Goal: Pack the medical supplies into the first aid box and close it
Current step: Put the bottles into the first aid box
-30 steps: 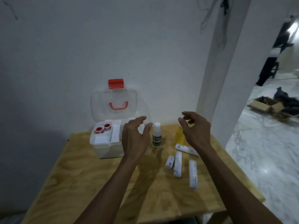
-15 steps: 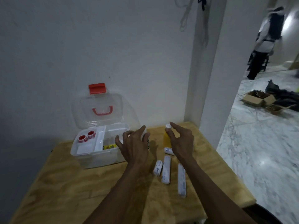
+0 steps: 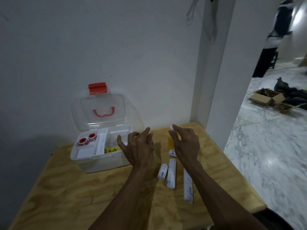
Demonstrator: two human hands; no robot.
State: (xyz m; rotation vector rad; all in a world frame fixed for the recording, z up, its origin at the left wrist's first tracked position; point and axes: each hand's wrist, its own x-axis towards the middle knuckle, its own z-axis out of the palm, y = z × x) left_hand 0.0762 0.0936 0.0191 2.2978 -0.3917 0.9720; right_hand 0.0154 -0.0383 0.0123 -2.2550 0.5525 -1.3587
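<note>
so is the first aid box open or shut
Open: the first aid box has its clear lid standing upright against the wall, with the tray compartments exposed.
</note>
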